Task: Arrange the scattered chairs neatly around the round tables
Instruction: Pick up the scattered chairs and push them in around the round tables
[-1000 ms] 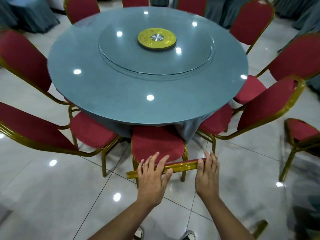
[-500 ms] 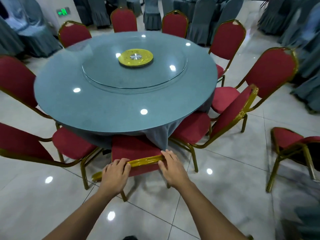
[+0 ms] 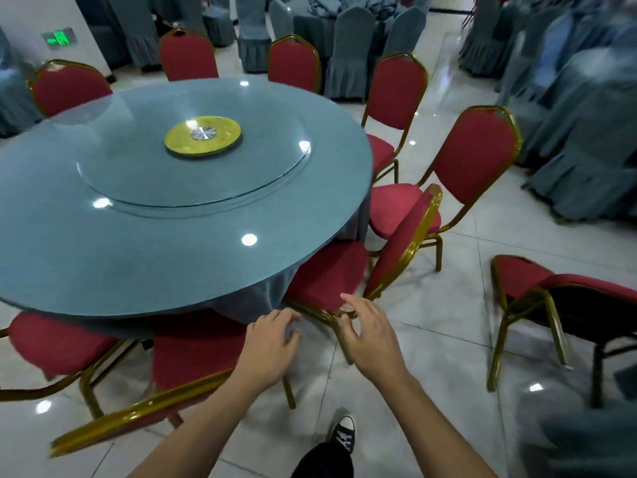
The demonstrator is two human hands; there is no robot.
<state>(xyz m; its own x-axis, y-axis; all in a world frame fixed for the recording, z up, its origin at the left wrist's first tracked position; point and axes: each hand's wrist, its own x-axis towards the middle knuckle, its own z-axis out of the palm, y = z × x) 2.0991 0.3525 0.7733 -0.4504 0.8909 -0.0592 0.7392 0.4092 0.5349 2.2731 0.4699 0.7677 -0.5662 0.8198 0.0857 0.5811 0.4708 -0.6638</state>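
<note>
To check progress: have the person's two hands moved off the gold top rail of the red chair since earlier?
Yes. Both the left hand and right hand left the gold top rail, moving right along the round blue table edge.

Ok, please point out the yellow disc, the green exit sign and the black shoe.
yellow disc (image 3: 202, 135), head view, its silver centre.
green exit sign (image 3: 59, 39), head view, its lit face.
black shoe (image 3: 344, 432), head view, its laces.

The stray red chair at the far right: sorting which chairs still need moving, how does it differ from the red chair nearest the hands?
The stray red chair stands apart from the round table; the nearest red chair has its seat tucked under the edge. Both have red cushions and gold frames.
</note>
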